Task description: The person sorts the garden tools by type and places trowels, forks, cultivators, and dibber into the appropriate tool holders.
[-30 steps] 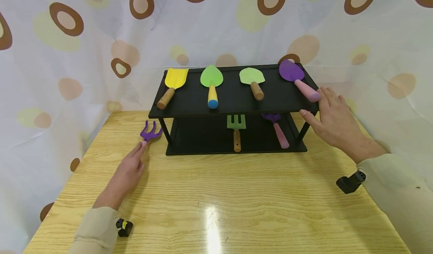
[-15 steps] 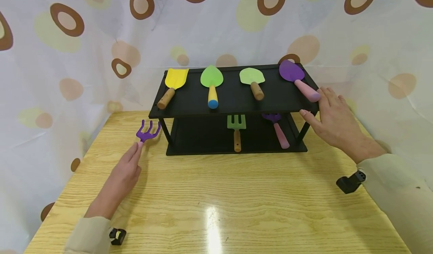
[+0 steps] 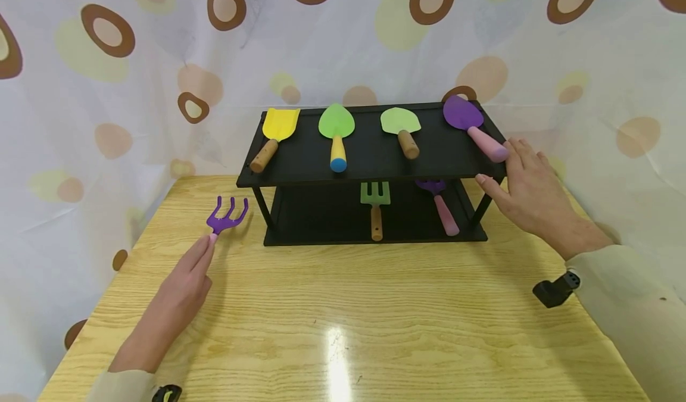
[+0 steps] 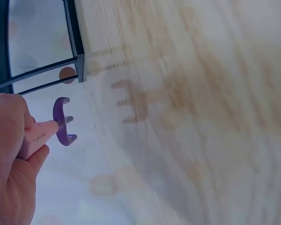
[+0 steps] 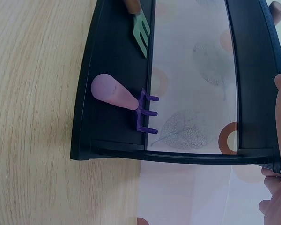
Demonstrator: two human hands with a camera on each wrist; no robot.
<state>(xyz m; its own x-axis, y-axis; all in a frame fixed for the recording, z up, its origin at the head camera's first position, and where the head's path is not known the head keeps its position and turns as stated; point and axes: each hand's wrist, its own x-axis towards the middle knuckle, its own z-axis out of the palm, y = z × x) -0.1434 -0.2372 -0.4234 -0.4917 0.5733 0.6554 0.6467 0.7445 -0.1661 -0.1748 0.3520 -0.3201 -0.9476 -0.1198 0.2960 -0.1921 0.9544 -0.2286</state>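
Observation:
My left hand point(image 3: 179, 286) grips the pink handle of a small purple three-pronged hand rake point(image 3: 225, 220). The rake is over the table, left of the black two-tier rack point(image 3: 370, 158). In the left wrist view its curved purple prongs point(image 4: 62, 122) point away from my fingers. My right hand point(image 3: 527, 190) holds the rack's front right corner, thumb over the front edge and fingers over the side. A purple trowel point(image 3: 463, 113) with a pink handle lies beside it on the top tier. Under it, on the lower tier, is another purple rake point(image 5: 114, 96).
The top tier also bears a yellow shovel point(image 3: 280, 125), a green trowel point(image 3: 336, 122) and a pale green trowel point(image 3: 401, 121). A green fork point(image 3: 376, 205) lies on the lower tier. A patterned curtain point(image 3: 332, 44) hangs behind the wooden table point(image 3: 289, 312).
My left hand has drawn back, down and left, with the hand rake, away from the rack's left post. My right hand stays on the rack corner.

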